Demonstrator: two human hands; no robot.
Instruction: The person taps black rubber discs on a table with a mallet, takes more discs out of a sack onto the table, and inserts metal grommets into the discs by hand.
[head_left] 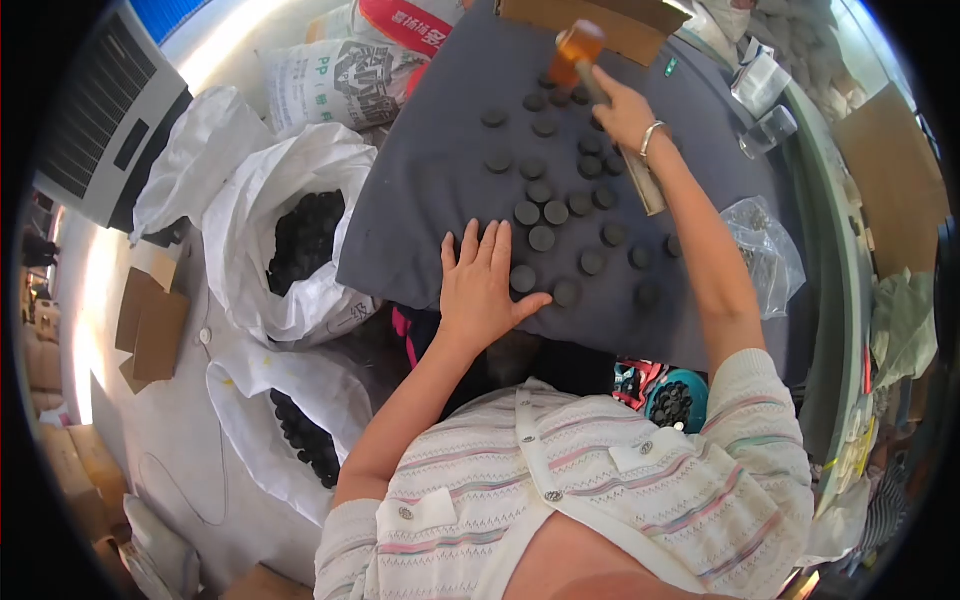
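Observation:
A mallet point(582, 50) with an orange head and a pale handle is gripped in my right hand point(625, 112), over the far part of a table covered in grey cloth point(420, 190). Its head overlaps a few black round pieces point(534, 102) in this view. My left hand point(480, 285) rests palm down on the cloth near the front edge, fingers spread. Beside its thumb sit a black disc point(523, 278) and another disc point(566, 292). Many similar discs lie scattered between both hands.
White sacks of black pieces point(305, 240) stand left of the table. A cardboard box point(600, 28) sits at the far edge. To the right lie a clear plastic bag point(762, 255) and a clear jar point(768, 132). A teal bowl point(697, 385) of small dark pieces is below the front edge.

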